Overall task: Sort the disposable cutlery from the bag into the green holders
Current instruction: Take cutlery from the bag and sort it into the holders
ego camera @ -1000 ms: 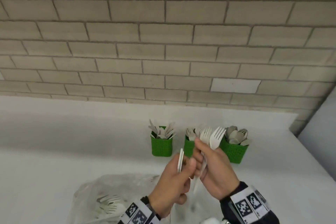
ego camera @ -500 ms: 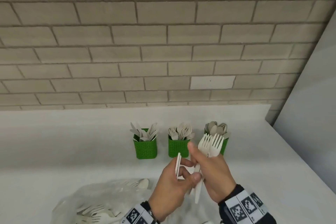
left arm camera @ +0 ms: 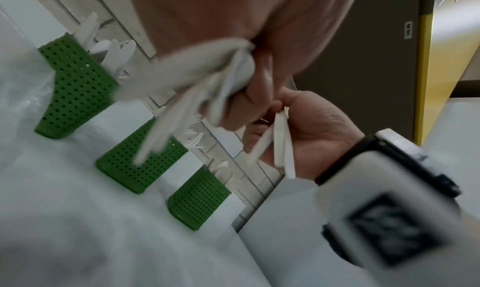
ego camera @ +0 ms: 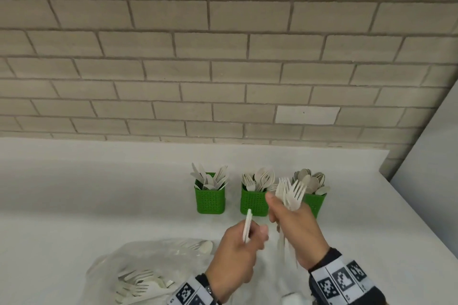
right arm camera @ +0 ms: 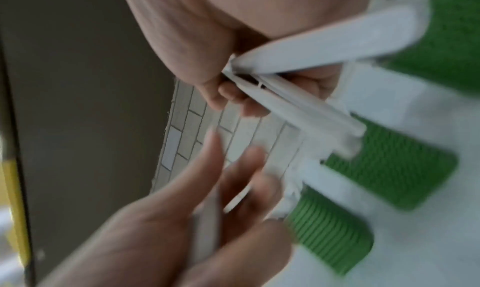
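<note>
Hands: both are hovering above the counter (ego camera: 74, 205), in front of the holders.
Right hand (ego camera: 296, 226): is gripping a bunch of forks (ego camera: 290, 192), tines up, fingers curled round the handles.
Left hand (ego camera: 238, 255): is pinching thin white cutlery pieces (ego camera: 247, 226) edge-on; their type is unclear.
Holders: left holder (ego camera: 210, 199) is carrying knives, middle holder (ego camera: 252, 202) forks, right holder (ego camera: 314, 203) spoons.
Bag (ego camera: 138, 272): is lying near-left on the counter, with cutlery inside.
</note>
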`<state>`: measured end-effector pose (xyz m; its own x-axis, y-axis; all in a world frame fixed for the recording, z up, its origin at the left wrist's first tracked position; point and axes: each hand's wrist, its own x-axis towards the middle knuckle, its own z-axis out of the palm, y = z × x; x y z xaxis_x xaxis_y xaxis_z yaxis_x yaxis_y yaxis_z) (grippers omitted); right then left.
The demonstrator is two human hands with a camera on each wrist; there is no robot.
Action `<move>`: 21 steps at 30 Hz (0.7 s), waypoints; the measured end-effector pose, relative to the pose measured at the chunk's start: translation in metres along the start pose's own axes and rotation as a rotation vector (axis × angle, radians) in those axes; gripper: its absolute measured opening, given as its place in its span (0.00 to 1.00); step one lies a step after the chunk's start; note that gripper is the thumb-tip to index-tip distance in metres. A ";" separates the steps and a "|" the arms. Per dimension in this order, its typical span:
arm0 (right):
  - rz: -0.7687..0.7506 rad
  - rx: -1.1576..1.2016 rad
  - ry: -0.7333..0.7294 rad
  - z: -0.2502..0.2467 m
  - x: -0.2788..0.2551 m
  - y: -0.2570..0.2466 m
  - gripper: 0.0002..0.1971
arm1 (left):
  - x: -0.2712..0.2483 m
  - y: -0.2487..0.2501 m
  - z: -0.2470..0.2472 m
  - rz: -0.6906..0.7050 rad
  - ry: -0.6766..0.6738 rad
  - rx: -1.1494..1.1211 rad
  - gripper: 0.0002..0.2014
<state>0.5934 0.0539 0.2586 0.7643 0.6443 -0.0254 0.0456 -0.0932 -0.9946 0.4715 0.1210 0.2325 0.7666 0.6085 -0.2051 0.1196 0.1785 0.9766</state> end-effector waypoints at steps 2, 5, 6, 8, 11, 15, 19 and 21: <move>-0.052 -0.198 0.035 -0.005 0.017 -0.010 0.25 | 0.003 0.001 -0.006 -0.069 0.132 -0.129 0.17; -0.086 -0.223 0.158 -0.008 0.050 -0.027 0.24 | 0.007 0.007 -0.022 -0.116 0.222 -0.374 0.18; -0.074 -0.179 0.213 -0.006 0.062 -0.031 0.23 | 0.008 0.009 -0.027 -0.114 0.228 -0.421 0.18; -0.063 -0.013 0.277 0.000 0.087 -0.034 0.21 | 0.006 0.012 -0.035 -0.101 0.228 -0.459 0.18; -0.061 0.224 0.327 0.020 0.124 -0.022 0.17 | 0.001 0.011 -0.040 -0.096 0.226 -0.460 0.17; 0.011 0.273 0.408 0.042 0.151 0.004 0.21 | -0.006 0.007 -0.050 -0.075 0.267 -0.460 0.17; -0.004 0.214 0.490 0.055 0.158 0.021 0.23 | -0.012 0.007 -0.065 -0.066 0.317 -0.482 0.17; -0.015 0.150 0.492 0.063 0.155 0.031 0.24 | -0.013 0.007 -0.071 -0.051 0.339 -0.501 0.17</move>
<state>0.6732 0.1986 0.2178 0.9780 0.2084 0.0038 -0.0061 0.0471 -0.9989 0.4172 0.1693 0.2380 0.5146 0.7869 -0.3405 -0.2237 0.5066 0.8327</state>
